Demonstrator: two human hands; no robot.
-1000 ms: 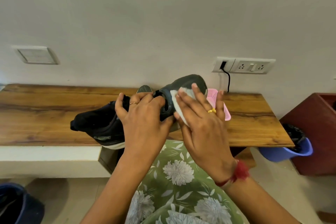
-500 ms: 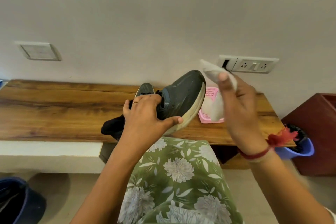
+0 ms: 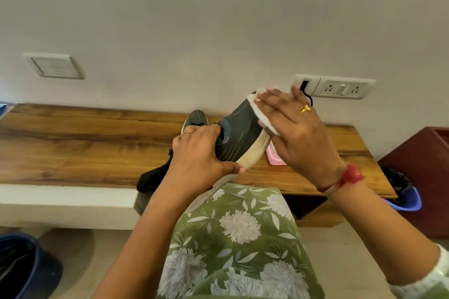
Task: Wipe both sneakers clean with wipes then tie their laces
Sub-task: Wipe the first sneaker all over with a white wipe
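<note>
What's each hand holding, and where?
Left hand grips the sneaker at its midfoot, thumb on the sole edge. Right hand presses the wipe flat against the toe.

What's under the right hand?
A white wipe, pressed by the right hand onto the toe of the grey sneaker. The palm covers most of the wipe and the toe tip.

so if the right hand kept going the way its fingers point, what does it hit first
The right hand presses a wipe on the toe of the sneaker, fingers pointing up and left. Past the toe nothing shows in that line before the wall, though depth is unclear.
</note>
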